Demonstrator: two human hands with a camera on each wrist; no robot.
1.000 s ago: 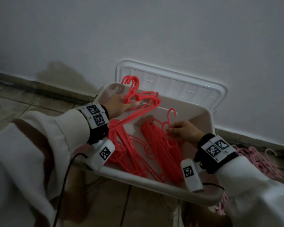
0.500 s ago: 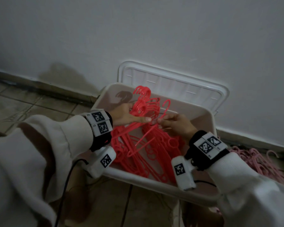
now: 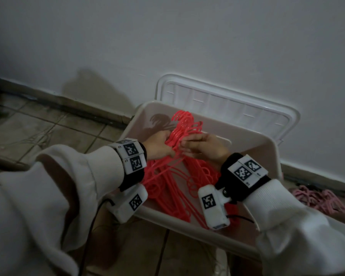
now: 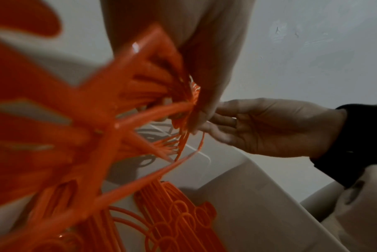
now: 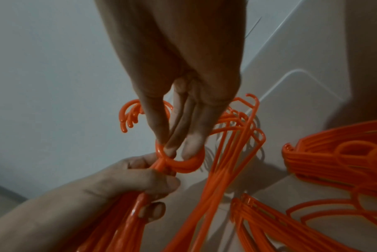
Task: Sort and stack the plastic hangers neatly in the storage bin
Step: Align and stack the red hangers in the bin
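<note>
a bunch of red hangers [image 3: 182,129] is held over the storage bin [image 3: 267,148], gripped at the necks by the left hand [image 3: 157,145]. the right hand [image 3: 205,147] has straight fingers pressed into the hooks, seemingly aligning them. next, the evened bunch is to be laid on the stacked hangers [image 3: 197,176] inside.

- Right hand [image 3: 205,148] has left the pile in the bin [image 3: 267,156] and come across to the left hand [image 3: 157,146]
- Its fingers now touch, perhaps hook, the held hangers [image 3: 184,128]

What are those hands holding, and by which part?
The left hand grips a bunch of red hangers at their necks; the right hand's fingers touch the hooks.
</note>
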